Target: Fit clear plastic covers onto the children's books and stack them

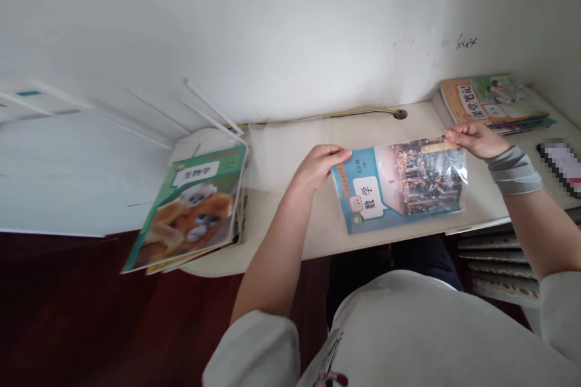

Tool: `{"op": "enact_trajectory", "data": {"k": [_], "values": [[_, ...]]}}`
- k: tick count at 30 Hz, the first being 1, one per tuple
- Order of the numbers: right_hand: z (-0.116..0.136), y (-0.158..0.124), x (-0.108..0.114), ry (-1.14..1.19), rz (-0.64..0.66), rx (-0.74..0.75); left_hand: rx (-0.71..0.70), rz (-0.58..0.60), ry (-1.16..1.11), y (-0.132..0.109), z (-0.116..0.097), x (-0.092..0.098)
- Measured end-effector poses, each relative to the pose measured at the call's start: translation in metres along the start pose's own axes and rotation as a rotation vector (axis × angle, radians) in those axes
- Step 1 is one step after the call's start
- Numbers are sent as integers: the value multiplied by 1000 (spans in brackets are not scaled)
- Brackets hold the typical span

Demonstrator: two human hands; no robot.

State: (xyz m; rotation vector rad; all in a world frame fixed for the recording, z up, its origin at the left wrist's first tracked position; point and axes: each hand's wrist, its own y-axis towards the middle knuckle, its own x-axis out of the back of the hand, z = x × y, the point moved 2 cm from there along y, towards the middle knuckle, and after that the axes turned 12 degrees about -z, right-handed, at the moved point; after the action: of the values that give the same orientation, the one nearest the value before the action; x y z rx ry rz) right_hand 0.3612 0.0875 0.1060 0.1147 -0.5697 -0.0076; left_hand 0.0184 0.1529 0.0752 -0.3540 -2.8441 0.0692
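Observation:
A blue mathematics textbook (394,184) in a shiny clear cover is held sideways above the desk, its printed title turned on its side. My left hand (321,163) pinches its upper left corner, thumb and fingers closed on the edge. At the upper right corner my right hand (476,138) grips the same book; a grey wrap goes round that wrist. Left of my left hand lies a stack of books topped by a green biology textbook (193,208) with orange monkeys on its cover.
Another pile of books (494,100) sits at the back right, with a blurred-out phone (563,163) in front of it. A yellow cable runs along the wall to a hole (399,114) in the white desk (281,217). The green book juts past the desk's left edge.

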Motion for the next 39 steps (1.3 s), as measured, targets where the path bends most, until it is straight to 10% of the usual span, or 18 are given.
{"op": "enact_trajectory", "data": {"k": [4,11,19,30,39], "values": [[-33,20,-20,-205,-7,-207,91,-43,295,22,19,-14],[-61,27,-40,-855,-121,-194,-197,-178,1130,18,15,-33],[-32,20,-78,-785,-79,412,-370,-151,1012,16,8,-43],[-23,38,-93,-767,-41,309,-230,37,887,35,14,-42],[-32,47,-104,-885,-61,300,-465,-73,1062,20,22,-81]]}}
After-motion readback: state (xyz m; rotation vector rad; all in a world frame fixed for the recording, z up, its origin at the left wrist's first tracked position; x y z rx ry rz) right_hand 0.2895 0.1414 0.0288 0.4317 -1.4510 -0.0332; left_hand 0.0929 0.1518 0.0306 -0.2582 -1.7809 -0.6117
